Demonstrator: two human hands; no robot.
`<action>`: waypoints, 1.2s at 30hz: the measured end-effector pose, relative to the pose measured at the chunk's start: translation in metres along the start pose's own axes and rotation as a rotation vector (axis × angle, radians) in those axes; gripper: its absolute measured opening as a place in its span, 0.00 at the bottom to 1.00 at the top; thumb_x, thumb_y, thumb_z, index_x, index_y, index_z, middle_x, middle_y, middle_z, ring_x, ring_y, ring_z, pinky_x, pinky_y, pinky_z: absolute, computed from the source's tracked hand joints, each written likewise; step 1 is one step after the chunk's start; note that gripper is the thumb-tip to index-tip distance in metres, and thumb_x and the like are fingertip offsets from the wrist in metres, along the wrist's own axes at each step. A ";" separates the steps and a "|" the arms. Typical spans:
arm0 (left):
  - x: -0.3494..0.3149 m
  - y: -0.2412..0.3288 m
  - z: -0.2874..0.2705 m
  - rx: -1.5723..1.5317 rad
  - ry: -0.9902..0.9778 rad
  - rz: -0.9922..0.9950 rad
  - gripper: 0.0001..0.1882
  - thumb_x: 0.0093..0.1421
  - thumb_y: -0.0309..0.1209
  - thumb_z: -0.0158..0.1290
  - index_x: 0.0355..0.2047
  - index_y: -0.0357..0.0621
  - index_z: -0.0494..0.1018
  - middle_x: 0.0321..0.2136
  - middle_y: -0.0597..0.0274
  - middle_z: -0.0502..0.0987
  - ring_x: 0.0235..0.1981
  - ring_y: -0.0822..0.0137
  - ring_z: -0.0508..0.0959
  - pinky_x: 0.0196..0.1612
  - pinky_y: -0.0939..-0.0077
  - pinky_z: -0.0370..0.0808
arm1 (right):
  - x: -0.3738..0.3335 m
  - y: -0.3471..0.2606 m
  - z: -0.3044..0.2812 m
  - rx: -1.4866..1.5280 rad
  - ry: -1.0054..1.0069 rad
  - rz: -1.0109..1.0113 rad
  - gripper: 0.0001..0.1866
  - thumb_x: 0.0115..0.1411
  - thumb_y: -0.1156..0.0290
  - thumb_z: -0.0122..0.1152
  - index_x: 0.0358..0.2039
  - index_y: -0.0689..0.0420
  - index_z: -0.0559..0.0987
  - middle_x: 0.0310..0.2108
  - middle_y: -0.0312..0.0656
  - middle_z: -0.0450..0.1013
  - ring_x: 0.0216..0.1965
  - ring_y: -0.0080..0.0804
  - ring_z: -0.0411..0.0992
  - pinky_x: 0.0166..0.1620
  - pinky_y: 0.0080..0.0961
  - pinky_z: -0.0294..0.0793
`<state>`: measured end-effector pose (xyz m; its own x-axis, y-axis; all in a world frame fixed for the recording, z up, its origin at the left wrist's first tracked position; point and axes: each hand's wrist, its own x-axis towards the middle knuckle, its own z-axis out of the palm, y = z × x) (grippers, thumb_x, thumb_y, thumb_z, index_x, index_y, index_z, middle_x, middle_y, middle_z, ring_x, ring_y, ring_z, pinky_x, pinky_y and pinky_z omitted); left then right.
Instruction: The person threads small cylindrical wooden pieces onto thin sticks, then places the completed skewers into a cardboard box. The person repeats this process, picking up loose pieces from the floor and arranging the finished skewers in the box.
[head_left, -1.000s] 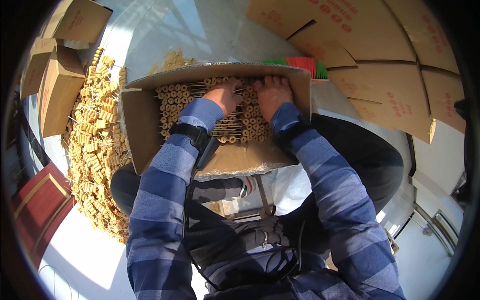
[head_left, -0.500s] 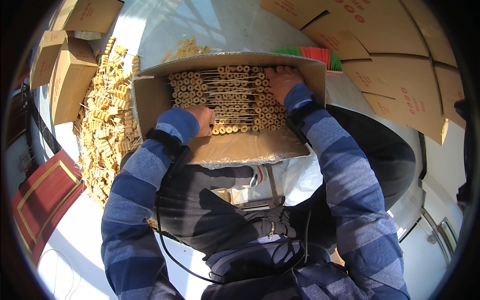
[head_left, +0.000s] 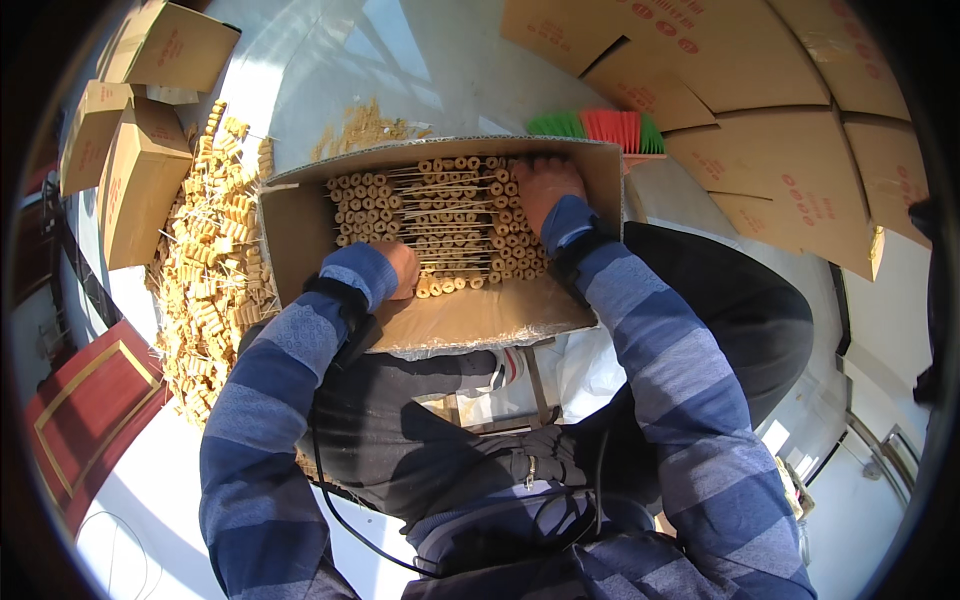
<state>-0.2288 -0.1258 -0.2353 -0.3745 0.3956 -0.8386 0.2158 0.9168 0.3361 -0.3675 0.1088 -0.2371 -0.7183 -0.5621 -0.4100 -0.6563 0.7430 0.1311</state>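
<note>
Cardboard box point(head_left: 480, 322) holds the skewered rings point(head_left: 365, 205); my left hand point(head_left: 402, 270) is near left, my right hand point(head_left: 550, 190) far right. Whether my fingers point(head_left: 546, 165) grip, I can't tell; gentle, even pressure should keep rows straight.

Grey floor point(head_left: 475, 85) — sunlight point(head_left: 252, 82) whitening parts of it — and a red, gold-bordered panel point(head_left: 95, 412) at left.

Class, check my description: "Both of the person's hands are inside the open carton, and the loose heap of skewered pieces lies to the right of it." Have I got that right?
Not quite: the head view shows the loose heap of skewered pieces to the left of the open carton. The left hand and right hand are indeed both inside it.
</note>
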 end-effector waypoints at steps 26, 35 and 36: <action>0.001 0.043 -0.095 -0.084 0.896 -0.322 0.08 0.63 0.28 0.48 0.42 0.42 0.72 0.30 0.44 0.79 0.32 0.44 0.82 0.32 0.51 0.80 | -0.016 -0.017 -0.017 -0.183 -0.058 0.079 0.18 0.63 0.65 0.51 0.49 0.56 0.79 0.47 0.44 0.75 0.51 0.40 0.70 0.53 0.37 0.64; -0.001 0.045 -0.090 -0.075 0.880 -0.249 0.09 0.63 0.26 0.49 0.44 0.43 0.72 0.33 0.43 0.78 0.33 0.45 0.81 0.35 0.53 0.80 | -0.013 -0.009 -0.007 -0.140 0.010 0.074 0.16 0.62 0.65 0.50 0.46 0.55 0.81 0.45 0.44 0.75 0.49 0.39 0.70 0.53 0.39 0.65; -0.002 0.045 -0.090 -0.061 0.889 -0.221 0.10 0.63 0.26 0.49 0.44 0.43 0.72 0.33 0.44 0.78 0.33 0.45 0.81 0.35 0.53 0.80 | -0.011 -0.009 -0.006 -0.127 0.000 0.080 0.16 0.62 0.65 0.50 0.46 0.55 0.81 0.45 0.44 0.75 0.49 0.39 0.70 0.53 0.39 0.65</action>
<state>-0.2995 -0.0803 -0.1796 -0.9628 0.0850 -0.2564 0.0186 0.9678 0.2508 -0.3548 0.1063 -0.2287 -0.7698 -0.5027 -0.3934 -0.6205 0.7340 0.2763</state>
